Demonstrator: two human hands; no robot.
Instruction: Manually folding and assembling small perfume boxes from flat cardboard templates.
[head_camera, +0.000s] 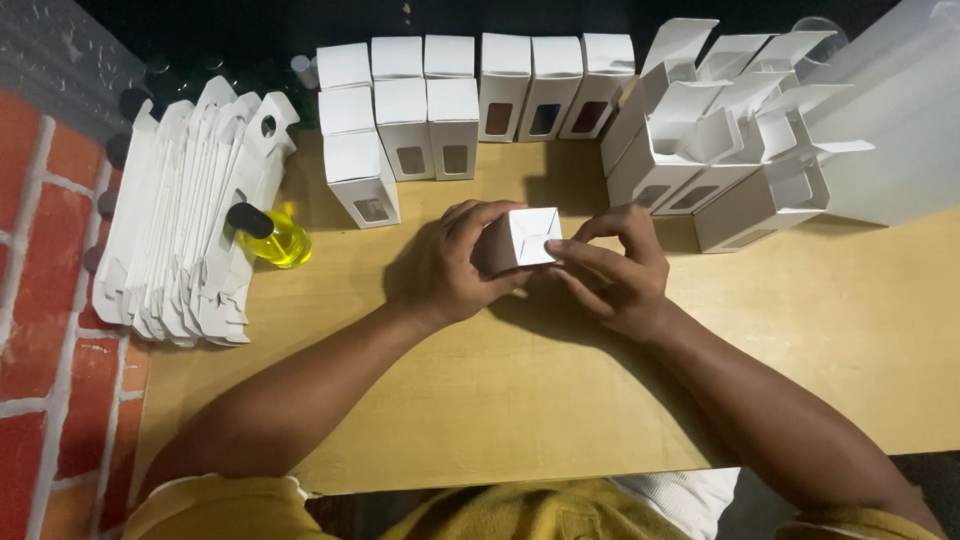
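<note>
Head view: both my hands meet over the middle of the bench (560, 400). My left hand (455, 265) has its grip wrapped around a small white carton (520, 240), and my right hand (615, 265) pinches the folded end flaps with its fingertips (560, 250). At nine o'clock, a yellow bottle (275, 240) lies against flat carton blanks (180, 210); closed cartons (450, 100) stand at twelve, open ones (720, 140) at two.

Bare table (520, 400) near; closed cartons (440, 110) behind; flat stack (185, 220) left.
</note>
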